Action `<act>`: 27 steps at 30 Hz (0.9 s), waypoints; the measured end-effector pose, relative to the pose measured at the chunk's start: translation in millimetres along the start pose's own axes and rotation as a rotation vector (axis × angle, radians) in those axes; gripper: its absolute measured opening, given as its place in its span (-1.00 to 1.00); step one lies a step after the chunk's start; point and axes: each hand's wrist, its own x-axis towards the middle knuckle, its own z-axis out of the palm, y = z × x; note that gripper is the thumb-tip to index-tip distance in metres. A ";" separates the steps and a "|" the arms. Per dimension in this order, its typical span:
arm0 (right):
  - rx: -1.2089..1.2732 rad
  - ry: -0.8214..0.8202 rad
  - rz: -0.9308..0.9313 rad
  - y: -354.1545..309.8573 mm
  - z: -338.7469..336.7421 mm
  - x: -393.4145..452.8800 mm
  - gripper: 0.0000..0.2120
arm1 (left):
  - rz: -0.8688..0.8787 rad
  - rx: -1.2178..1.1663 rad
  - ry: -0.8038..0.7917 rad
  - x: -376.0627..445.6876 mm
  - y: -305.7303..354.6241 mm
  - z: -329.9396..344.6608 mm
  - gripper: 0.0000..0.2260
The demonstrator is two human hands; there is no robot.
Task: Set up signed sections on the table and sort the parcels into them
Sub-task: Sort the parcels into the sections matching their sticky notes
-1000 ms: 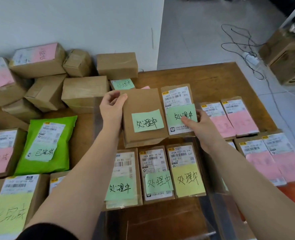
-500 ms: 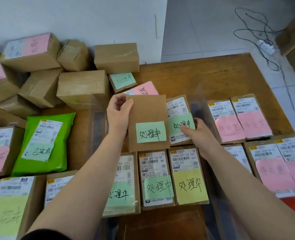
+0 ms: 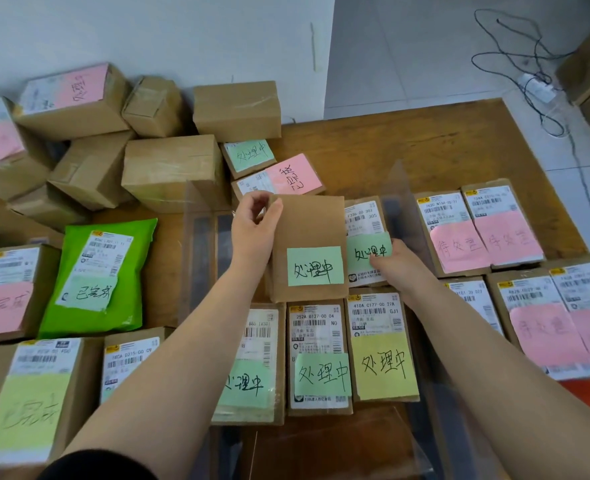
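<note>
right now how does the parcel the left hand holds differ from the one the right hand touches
The plain brown parcel gripped by the left hand shows no shipping label; the labelled parcel under the right hand shows a white barcode label. The plain brown parcel partly overlaps the labelled parcel. Both carry a green handwritten note.

Bare wooden table lies open in the upper centre and upper right of the frame. At upper left, stacked cardboard boxes block the way to the wall. Labelled parcels fill the centre and right almost edge to edge. Upright clear acrylic dividers stand between the parcel groups. A green mailer bag and further parcels crowd the left.
</note>
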 end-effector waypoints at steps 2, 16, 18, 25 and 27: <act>-0.082 0.027 -0.025 -0.8 1.3 -2.7 -0.60 | 0.000 0.023 -0.018 -3.2 -1.2 0.0 -0.89; -0.393 0.028 -0.482 -23.7 21.7 -54.4 -0.49 | -0.181 0.295 -0.172 -26.2 -2.2 -11.9 -0.54; -0.494 -0.019 -0.465 -24.4 28.6 -52.9 -0.39 | -0.199 0.319 -0.178 -29.6 -2.0 -13.8 -0.53; -0.463 0.040 -0.506 -46.6 31.9 -38.7 -0.37 | -0.137 0.371 -0.077 -23.6 2.1 -30.4 -0.57; -0.394 0.070 -0.524 -66.4 31.2 -32.4 -0.39 | -0.148 0.353 -0.010 -12.6 5.9 -35.2 -0.57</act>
